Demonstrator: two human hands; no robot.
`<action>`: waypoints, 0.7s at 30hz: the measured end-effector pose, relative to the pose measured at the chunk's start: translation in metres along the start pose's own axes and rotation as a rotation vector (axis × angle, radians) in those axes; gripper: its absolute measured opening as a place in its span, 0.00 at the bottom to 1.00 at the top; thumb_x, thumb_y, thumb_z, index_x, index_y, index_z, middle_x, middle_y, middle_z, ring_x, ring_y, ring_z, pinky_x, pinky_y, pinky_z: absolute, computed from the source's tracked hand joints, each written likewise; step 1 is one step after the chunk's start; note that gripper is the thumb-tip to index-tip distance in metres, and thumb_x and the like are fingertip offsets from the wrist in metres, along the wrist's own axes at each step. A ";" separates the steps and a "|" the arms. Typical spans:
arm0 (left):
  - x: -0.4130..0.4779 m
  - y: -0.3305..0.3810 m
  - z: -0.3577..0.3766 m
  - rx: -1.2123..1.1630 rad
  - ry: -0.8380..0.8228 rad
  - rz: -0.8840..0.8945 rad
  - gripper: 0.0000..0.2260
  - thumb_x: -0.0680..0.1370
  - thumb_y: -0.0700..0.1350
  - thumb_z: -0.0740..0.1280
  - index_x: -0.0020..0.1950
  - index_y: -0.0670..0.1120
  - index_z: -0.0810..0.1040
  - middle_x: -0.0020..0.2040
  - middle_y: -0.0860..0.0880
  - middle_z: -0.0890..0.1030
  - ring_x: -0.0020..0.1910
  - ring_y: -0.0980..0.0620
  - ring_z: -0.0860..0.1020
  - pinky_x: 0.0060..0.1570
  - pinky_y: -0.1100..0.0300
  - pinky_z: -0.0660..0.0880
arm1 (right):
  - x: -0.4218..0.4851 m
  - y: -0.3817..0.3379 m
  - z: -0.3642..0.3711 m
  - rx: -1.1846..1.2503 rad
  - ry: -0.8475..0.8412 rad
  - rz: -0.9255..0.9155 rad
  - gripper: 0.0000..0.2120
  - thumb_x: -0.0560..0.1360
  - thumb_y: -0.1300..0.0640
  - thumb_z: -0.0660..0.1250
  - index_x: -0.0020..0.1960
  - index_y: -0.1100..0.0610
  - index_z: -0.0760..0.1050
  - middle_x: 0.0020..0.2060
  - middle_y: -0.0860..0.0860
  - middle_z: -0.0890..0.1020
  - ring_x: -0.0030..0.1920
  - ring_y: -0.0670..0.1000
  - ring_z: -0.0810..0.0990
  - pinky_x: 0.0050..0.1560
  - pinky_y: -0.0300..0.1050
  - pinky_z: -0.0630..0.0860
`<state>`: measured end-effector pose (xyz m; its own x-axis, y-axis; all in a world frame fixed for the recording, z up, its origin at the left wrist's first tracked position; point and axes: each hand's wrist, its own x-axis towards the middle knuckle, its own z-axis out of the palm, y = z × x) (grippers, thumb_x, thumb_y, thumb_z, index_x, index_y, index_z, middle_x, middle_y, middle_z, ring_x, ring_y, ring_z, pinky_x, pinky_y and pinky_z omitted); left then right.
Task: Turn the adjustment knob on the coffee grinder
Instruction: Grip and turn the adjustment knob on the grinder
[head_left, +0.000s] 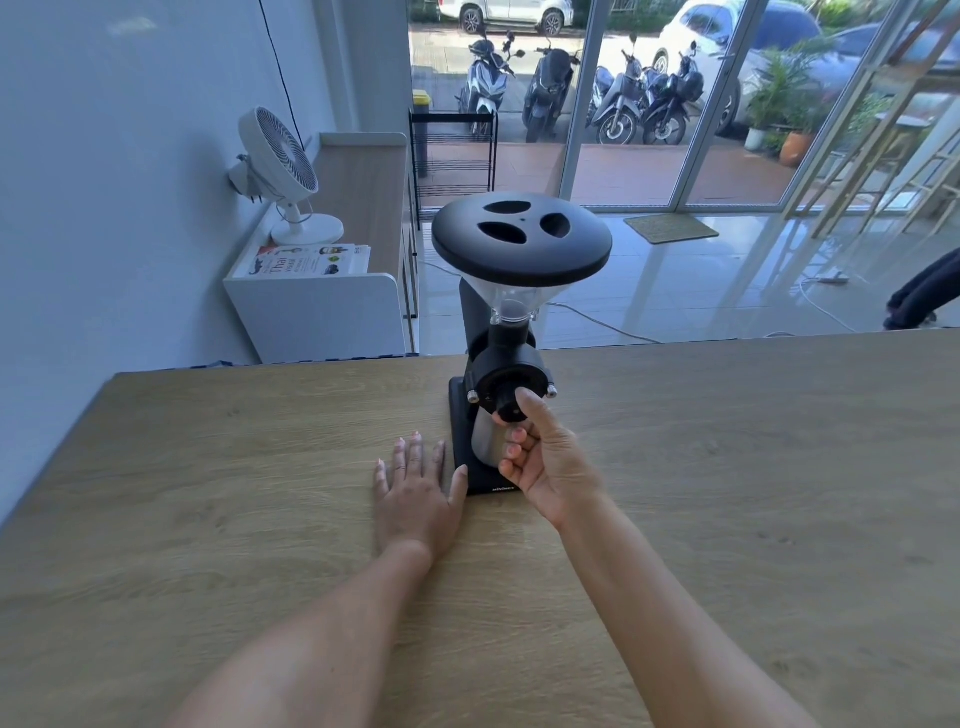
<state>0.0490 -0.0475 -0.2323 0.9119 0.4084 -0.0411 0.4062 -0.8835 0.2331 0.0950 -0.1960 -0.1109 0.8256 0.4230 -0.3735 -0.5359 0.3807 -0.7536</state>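
A black coffee grinder (501, 358) stands on the wooden table (208, 467), topped by a clear hopper with a round black lid (521, 239). Its black adjustment knob (508, 405) faces me on the round front plate. My right hand (545, 457) pinches the knob, thumb on its right side and fingers curled under it. A steel cup (485, 441) sits below the knob, partly hidden by that hand. My left hand (415, 488) lies flat on the table, fingers spread, its thumb touching the left edge of the grinder's base.
The table's far edge runs just behind the grinder. Beyond it, a white cabinet (322, 306) with a fan (283, 171) stands at the left wall. A cable lies on the tiled floor before the glass doors.
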 end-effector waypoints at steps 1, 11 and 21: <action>0.000 0.000 0.000 -0.001 -0.002 0.001 0.31 0.78 0.66 0.36 0.80 0.56 0.48 0.81 0.50 0.46 0.79 0.49 0.41 0.76 0.45 0.40 | 0.000 0.000 0.000 -0.001 0.000 -0.001 0.20 0.66 0.44 0.75 0.46 0.60 0.81 0.26 0.47 0.71 0.26 0.44 0.70 0.31 0.39 0.71; -0.001 0.000 -0.002 -0.007 -0.003 0.002 0.31 0.78 0.66 0.37 0.80 0.56 0.48 0.81 0.50 0.47 0.79 0.49 0.41 0.77 0.45 0.40 | 0.000 0.000 0.001 -0.014 0.024 -0.013 0.21 0.64 0.44 0.76 0.46 0.60 0.81 0.25 0.46 0.71 0.25 0.44 0.70 0.30 0.39 0.71; -0.001 0.002 -0.004 -0.020 -0.013 -0.002 0.30 0.79 0.65 0.39 0.80 0.56 0.49 0.81 0.49 0.46 0.79 0.50 0.41 0.76 0.45 0.40 | 0.000 0.000 0.003 -0.035 0.043 -0.025 0.23 0.60 0.43 0.77 0.46 0.59 0.79 0.24 0.46 0.69 0.24 0.45 0.69 0.30 0.40 0.69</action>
<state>0.0484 -0.0486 -0.2280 0.9118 0.4069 -0.0545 0.4069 -0.8780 0.2521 0.0945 -0.1937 -0.1089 0.8458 0.3779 -0.3766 -0.5093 0.3616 -0.7809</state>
